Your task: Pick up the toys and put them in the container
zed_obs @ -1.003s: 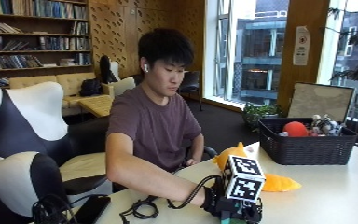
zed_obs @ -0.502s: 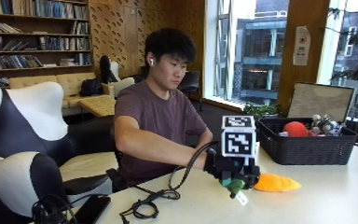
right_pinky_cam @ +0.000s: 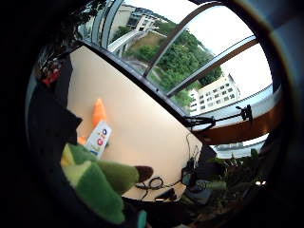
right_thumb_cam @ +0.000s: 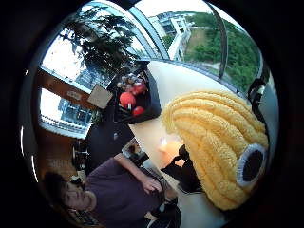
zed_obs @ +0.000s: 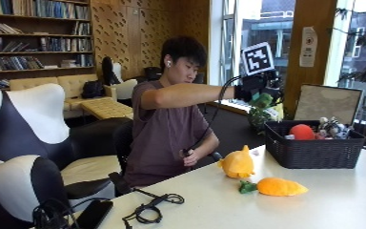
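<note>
In the outside view my gloved right hand (zed_obs: 254,91) is raised at head height, up and to the left of the black basket (zed_obs: 313,153). It grips a yellow and green plush toy (zed_obs: 267,104), which hangs below the fingers. The toy's yellow knit body (right_thumb_cam: 218,142) fills the thumb side palm view, and its green part (right_pinky_cam: 95,183) with a white tag (right_pinky_cam: 99,139) shows in the little finger side view. The basket (right_thumb_cam: 151,108) holds a red toy (zed_obs: 301,131) and several others. A yellow plush (zed_obs: 237,163) and an orange carrot plush (zed_obs: 278,187) lie on the table (zed_obs: 335,205).
A black cable coil (zed_obs: 150,211) and a dark phone (zed_obs: 94,214) lie at the table's near left corner. The person's bare left hand (zed_obs: 192,155) rests below the table edge. Black and white chairs (zed_obs: 24,143) stand on the left.
My right hand has risen from the tabletop to head height and moved right toward the basket, carrying the yellow and green plush. The carrot plush stays on the table.
</note>
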`<control>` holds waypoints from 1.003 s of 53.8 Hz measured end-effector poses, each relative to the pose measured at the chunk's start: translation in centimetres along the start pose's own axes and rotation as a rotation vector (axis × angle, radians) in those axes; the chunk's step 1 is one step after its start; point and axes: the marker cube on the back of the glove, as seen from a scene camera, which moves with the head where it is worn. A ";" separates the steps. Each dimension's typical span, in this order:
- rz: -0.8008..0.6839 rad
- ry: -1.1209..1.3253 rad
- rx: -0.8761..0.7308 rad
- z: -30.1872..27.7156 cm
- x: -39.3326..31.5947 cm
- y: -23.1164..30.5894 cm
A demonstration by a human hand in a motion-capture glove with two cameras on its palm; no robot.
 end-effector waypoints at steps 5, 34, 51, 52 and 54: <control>0.020 0.116 0.026 0.2 -5.3 -3.6; -0.385 -0.092 -0.134 11.7 -27.9 -13.2; -0.323 -0.043 -0.446 13.4 -26.5 -10.9; -0.322 -0.037 -0.443 13.2 -26.1 -10.7; -0.319 -0.025 -0.439 12.9 -25.4 -10.3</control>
